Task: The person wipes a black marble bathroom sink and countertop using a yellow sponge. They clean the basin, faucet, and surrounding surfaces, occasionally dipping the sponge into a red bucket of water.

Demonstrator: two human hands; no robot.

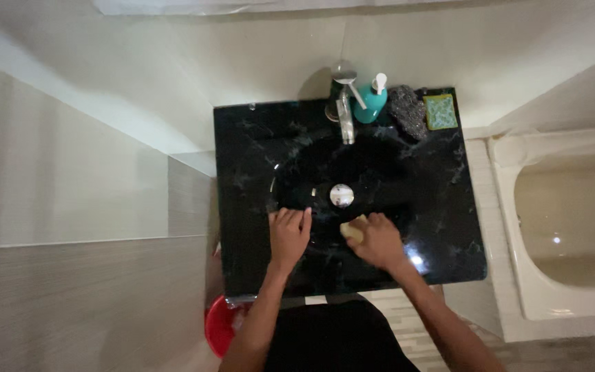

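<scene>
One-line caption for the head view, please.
Right hand presses a yellow sponge inside a black marble sink; left hand rests flat beside the drain.

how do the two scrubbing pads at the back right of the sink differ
The dark scourer is grey-black, lumpy and rounded; the green sponge is flat, square and light green with a yellowish edge. The dark scourer lies nearer the teal soap dispenser, the green sponge at the corner. Both rest on the black counter, untouched.

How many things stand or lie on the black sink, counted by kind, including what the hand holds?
Faucet: 1
Teal soap dispenser: 1
Dark scouring pad: 1
Green sponge: 1
Yellow sponge under the right hand: 1
Total: 5
</scene>
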